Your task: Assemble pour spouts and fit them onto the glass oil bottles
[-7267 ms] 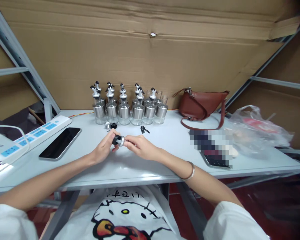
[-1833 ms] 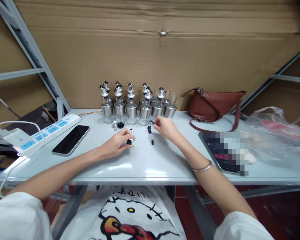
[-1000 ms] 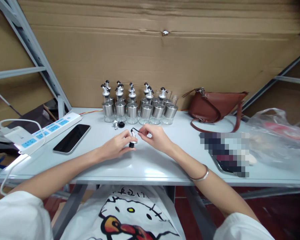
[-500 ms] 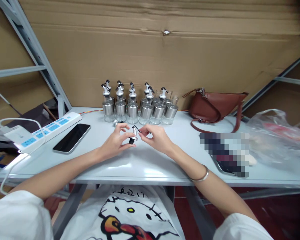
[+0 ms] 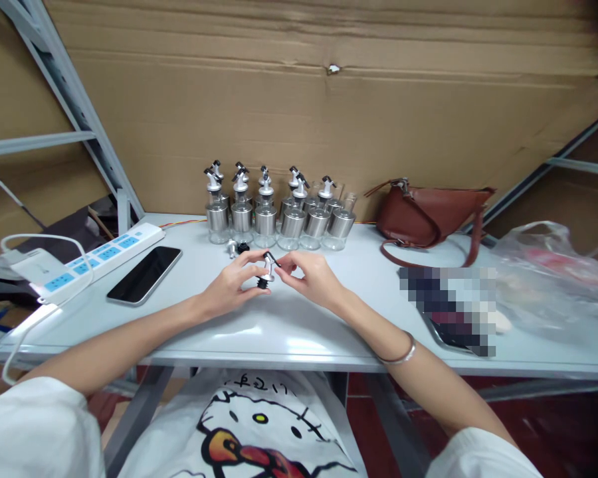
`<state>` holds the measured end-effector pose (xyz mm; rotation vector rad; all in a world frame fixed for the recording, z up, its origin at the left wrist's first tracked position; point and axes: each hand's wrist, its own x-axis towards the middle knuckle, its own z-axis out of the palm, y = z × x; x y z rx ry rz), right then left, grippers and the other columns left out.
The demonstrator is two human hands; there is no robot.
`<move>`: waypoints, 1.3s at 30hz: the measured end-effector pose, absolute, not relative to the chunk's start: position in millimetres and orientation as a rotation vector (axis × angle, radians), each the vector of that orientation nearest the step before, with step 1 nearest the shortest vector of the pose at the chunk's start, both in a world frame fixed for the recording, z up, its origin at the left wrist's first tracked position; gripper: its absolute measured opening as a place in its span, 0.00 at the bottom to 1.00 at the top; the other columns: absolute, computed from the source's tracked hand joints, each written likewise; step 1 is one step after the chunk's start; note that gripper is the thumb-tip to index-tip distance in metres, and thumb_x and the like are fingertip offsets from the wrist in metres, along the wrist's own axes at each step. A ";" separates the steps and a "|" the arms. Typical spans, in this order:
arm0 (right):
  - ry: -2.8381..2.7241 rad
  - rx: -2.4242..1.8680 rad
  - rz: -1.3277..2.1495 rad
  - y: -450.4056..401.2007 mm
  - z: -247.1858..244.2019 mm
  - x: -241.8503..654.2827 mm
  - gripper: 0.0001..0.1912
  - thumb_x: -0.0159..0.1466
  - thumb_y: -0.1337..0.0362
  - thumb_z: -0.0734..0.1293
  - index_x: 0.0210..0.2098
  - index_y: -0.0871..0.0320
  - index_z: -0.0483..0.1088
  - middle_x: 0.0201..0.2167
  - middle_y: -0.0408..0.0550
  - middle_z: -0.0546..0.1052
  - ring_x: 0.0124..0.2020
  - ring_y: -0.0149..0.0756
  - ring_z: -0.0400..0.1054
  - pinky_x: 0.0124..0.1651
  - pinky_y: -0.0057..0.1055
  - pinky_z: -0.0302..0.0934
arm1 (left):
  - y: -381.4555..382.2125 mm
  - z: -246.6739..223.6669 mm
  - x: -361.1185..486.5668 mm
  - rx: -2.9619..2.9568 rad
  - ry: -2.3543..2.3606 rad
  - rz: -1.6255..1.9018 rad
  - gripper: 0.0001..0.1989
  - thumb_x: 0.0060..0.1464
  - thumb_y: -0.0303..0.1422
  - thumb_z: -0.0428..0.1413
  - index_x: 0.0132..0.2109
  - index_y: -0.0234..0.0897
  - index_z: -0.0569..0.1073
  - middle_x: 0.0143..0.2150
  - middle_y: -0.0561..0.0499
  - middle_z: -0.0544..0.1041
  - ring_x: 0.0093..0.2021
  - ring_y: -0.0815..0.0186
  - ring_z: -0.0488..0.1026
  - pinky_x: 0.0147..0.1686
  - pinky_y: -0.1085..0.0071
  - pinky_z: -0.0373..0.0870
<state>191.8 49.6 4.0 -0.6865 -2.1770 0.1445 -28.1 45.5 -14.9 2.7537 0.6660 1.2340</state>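
Over the front middle of the table, my left hand grips a silver pour spout with a black ribbed stopper at its lower end. My right hand is closed at the spout's black flip cap, thumb and finger pinching its end. Just behind my left fingers lie a loose silver spout piece and a black stopper part. Further back stand two rows of glass bottles with steel sleeves. Most carry the same kind of spout; the bottle at the front right has a bare neck.
A phone and a white power strip lie on the left. At the right are a brown leather bag, a clear plastic bag and a blurred-out item. Cardboard walls off the back.
My left index finger has come down closer onto the spout, uncovering the loose parts behind it. My right fingers stay at the flip cap. The view has shifted slightly.
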 end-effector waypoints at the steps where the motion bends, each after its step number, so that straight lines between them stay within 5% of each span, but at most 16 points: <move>1: -2.185 -0.706 0.138 48.8 5.4 191.7 0.09 0.67 0.60 0.63 0.34 0.60 0.68 0.25 0.46 0.76 0.26 0.32 0.69 0.30 0.27 0.62 | 45.7 -14.6 -28.7 2.756 0.668 1.229 0.10 0.60 0.35 0.57 0.47 0.38 0.70 0.56 0.38 0.69 0.57 0.55 0.70 0.52 0.56 0.72; 8: -2.408 -0.904 -0.173 45.1 8.5 188.5 0.24 0.63 0.43 0.63 0.37 0.60 0.68 0.30 0.52 0.77 0.31 0.41 0.71 0.35 0.34 0.60 | 47.6 -14.4 -31.4 2.774 0.695 1.183 0.11 0.58 0.37 0.59 0.45 0.36 0.72 0.49 0.40 0.71 0.53 0.54 0.72 0.50 0.55 0.72; 14: -2.558 -0.900 -0.348 43.6 3.2 183.5 0.23 0.69 0.48 0.55 0.34 0.60 0.67 0.27 0.55 0.77 0.31 0.43 0.72 0.34 0.35 0.57 | 45.1 -16.8 -32.2 2.775 0.724 1.185 0.12 0.58 0.38 0.58 0.44 0.36 0.72 0.50 0.41 0.70 0.42 0.61 0.74 0.45 0.58 0.74; 17: -2.603 -0.903 -0.336 43.9 2.2 182.6 0.20 0.70 0.51 0.57 0.34 0.61 0.67 0.27 0.55 0.77 0.31 0.43 0.72 0.35 0.34 0.57 | 44.6 -19.9 -33.1 2.762 0.746 1.157 0.11 0.58 0.37 0.58 0.44 0.36 0.72 0.49 0.41 0.69 0.47 0.58 0.73 0.46 0.60 0.74; 26: -2.604 -1.041 -0.134 41.6 11.2 183.9 0.15 0.71 0.57 0.58 0.39 0.61 0.69 0.31 0.55 0.80 0.32 0.41 0.74 0.37 0.33 0.58 | 48.3 -17.7 -30.2 2.637 0.733 1.166 0.21 0.53 0.42 0.62 0.50 0.39 0.67 0.54 0.39 0.67 0.58 0.52 0.68 0.53 0.54 0.71; 30: -2.532 -1.083 0.011 42.1 17.2 188.2 0.14 0.71 0.60 0.58 0.39 0.61 0.70 0.30 0.53 0.80 0.31 0.40 0.74 0.36 0.33 0.59 | 49.5 -16.5 -28.6 2.586 0.795 1.109 0.16 0.61 0.36 0.56 0.55 0.41 0.66 0.58 0.40 0.66 0.58 0.55 0.68 0.56 0.54 0.69; 35: -2.276 -1.046 0.500 41.2 18.2 187.2 0.15 0.66 0.58 0.64 0.50 0.59 0.67 0.30 0.46 0.80 0.29 0.35 0.74 0.36 0.31 0.65 | 51.5 -17.6 -29.2 2.598 0.905 1.105 0.10 0.57 0.35 0.58 0.46 0.38 0.71 0.61 0.40 0.62 0.55 0.55 0.71 0.55 0.53 0.70; 39: -2.182 -0.964 0.729 36.8 9.5 176.9 0.18 0.60 0.60 0.69 0.48 0.56 0.65 0.33 0.46 0.78 0.32 0.34 0.74 0.35 0.30 0.68 | 49.5 -19.3 -29.7 2.638 0.909 1.079 0.07 0.58 0.31 0.56 0.44 0.37 0.68 0.56 0.41 0.67 0.56 0.54 0.70 0.54 0.54 0.71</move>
